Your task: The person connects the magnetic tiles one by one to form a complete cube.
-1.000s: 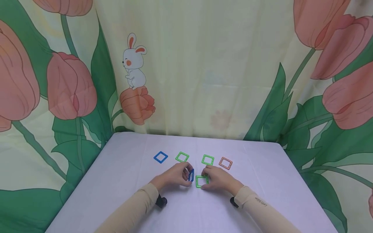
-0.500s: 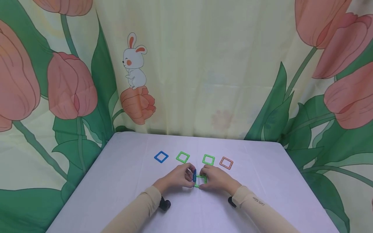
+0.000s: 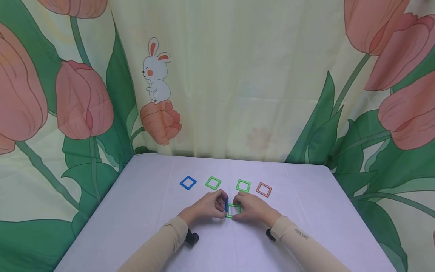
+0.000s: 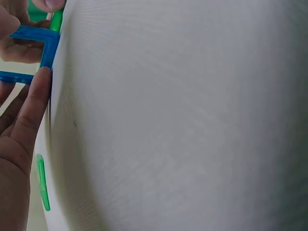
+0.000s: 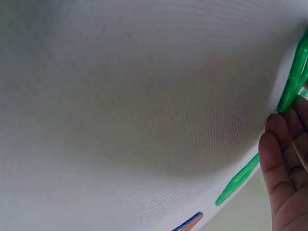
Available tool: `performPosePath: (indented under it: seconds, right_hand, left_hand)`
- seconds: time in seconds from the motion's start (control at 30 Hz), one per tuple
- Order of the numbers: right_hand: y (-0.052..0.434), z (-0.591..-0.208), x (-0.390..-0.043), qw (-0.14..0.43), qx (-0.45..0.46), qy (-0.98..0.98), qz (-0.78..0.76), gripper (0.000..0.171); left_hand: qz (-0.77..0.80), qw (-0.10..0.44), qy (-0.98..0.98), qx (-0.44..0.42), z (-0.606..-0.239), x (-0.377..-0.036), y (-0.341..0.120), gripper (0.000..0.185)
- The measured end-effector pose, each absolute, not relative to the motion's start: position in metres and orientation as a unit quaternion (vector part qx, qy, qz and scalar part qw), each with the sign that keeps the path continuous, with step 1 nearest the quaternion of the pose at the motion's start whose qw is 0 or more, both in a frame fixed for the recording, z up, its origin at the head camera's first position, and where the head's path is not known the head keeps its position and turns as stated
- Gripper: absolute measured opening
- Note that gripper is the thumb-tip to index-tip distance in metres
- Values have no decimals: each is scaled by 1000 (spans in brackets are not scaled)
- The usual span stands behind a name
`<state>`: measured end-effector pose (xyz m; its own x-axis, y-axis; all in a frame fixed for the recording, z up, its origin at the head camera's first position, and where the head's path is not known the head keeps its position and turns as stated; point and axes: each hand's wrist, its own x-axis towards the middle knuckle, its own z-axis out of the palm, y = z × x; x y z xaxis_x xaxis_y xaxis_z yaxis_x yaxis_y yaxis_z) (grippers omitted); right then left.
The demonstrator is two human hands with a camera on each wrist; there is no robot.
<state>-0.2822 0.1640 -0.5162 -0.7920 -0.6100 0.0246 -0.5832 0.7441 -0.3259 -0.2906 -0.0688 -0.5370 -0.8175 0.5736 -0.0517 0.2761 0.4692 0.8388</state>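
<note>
My left hand (image 3: 207,206) grips a blue magnetic tile (image 3: 226,206), an open square frame standing on edge. In the left wrist view, fingers hold this upright frame by its sides, and its lower edge meets a green piece. Flat on the table lies a green magnetic tile (image 3: 234,217), its left edge against the blue tile's base. My right hand (image 3: 255,209) holds that green tile at its right side, thumb in front and fingers behind. In the right wrist view, the fingertips touch the green tile's edge (image 5: 291,79).
Behind the hands lies a row of flat square tiles: blue (image 3: 184,186), green (image 3: 210,187), another green (image 3: 244,181) and orange (image 3: 266,185). The white-covered table (image 3: 136,211) ends at a curtain (image 3: 217,83) printed with tulips and a rabbit.
The blue tile has moved right and now stands against the green tile's left edge. The green tile has shifted slightly left with my right hand. Over the last half second the hands barely move.
</note>
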Motion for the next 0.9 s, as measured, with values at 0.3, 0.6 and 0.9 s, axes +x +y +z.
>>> performPosePath:
  seconds: [0.3,0.6,0.9]
  right_hand:
    - [164,-513,-282,44,-324,931,-161,46]
    - [180,-514,-296,25,-283,934,-217,33]
    - [219,-505,-322,20,-164,963,-213,23]
  left_hand:
    - [444,167,842,258,-539,-293,-69,54]
    - [449,166,838,261,-540,-293,-69,55]
    - [443,166,844,252,-541,-293,-69,56]
